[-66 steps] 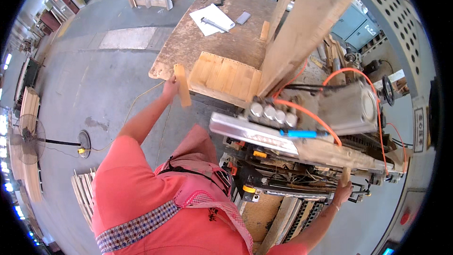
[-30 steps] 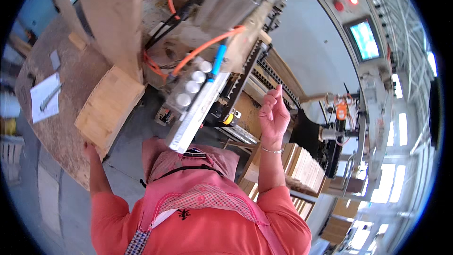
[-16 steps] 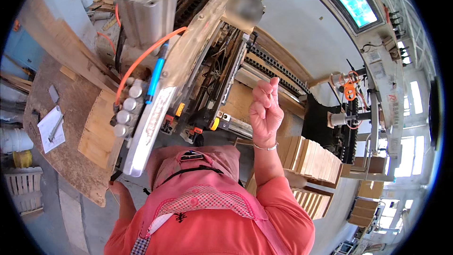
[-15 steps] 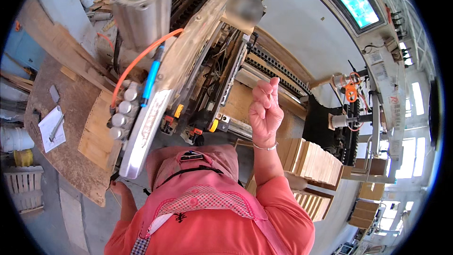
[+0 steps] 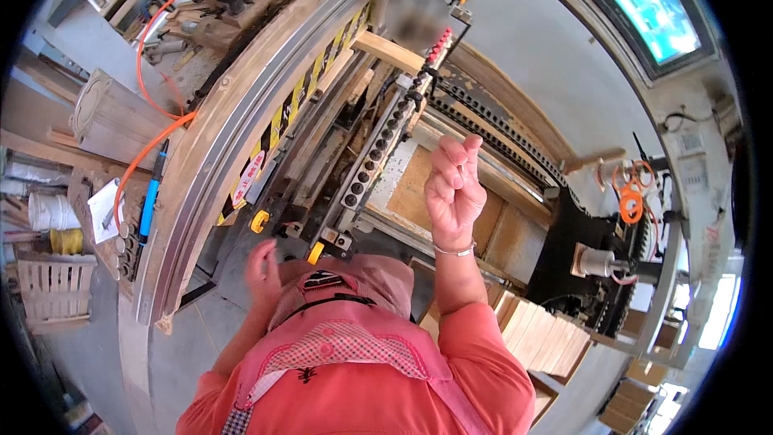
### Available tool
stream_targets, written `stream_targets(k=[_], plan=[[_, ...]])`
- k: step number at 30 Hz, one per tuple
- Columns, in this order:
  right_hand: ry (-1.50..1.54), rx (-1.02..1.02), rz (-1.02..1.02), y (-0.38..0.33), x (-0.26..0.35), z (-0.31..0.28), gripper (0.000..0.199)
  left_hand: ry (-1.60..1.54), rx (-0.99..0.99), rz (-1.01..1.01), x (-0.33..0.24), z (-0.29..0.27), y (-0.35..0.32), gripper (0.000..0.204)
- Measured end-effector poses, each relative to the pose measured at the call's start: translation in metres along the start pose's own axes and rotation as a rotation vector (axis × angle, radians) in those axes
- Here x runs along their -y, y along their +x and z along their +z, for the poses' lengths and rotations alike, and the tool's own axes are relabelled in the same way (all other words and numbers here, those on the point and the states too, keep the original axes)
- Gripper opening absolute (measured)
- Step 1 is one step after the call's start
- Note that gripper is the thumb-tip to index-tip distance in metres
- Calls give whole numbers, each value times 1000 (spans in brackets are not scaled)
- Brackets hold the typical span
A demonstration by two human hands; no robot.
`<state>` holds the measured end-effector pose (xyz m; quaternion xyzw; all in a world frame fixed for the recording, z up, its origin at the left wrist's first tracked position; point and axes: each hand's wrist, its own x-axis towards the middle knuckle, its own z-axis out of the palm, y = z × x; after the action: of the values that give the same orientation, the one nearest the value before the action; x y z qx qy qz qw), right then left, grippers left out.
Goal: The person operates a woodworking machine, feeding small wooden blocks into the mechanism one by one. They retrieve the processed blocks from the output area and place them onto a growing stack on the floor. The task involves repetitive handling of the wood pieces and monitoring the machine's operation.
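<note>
My right hand (image 5: pixel 456 192) is raised over the machine bed with its fingers curled together and the palm side showing. Nothing shows between those fingers. My left hand (image 5: pixel 262 270), smeared by motion, hangs low at the front of the machine, beside my pink apron (image 5: pixel 346 330). Its fingers are too blurred to read. Close to it are a yellow knob (image 5: pixel 259 221) and a second yellow knob (image 5: pixel 315 253) on the machine's front. A rail with a row of black round caps (image 5: pixel 372 155) runs away from me, left of my right hand.
A long wood-and-metal beam (image 5: pixel 233 84) with an orange hose (image 5: pixel 145 141) and a blue pen-like tool (image 5: pixel 150 208) curves along the left. Stacked wooden boards (image 5: pixel 543 334) stand at lower right. A lit screen (image 5: pixel 640 4) is at upper right. A slatted crate (image 5: pixel 56 294) sits far left.
My left hand has come up and right from beside the left-hand table toward the machine's front. The view has shifted, uncovering more of the capped rail. My right hand keeps its pose.
</note>
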<state>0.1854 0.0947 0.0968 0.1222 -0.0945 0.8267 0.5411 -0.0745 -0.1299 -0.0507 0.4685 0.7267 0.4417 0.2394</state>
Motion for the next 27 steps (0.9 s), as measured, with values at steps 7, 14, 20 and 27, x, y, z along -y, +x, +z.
stream_targets(k=[7,14,20,27], plan=[[-1829,-198,28,83,56,-91,29,167,218,202,-54,77,43,32],[-2836,159,-53,200,65,-146,44,214,232,159,-50,82,44,32],[-2953,146,549,253,61,-176,43,190,214,200,-47,85,44,32],[-2902,201,593,250,65,-191,38,182,196,188,-47,85,43,32]])
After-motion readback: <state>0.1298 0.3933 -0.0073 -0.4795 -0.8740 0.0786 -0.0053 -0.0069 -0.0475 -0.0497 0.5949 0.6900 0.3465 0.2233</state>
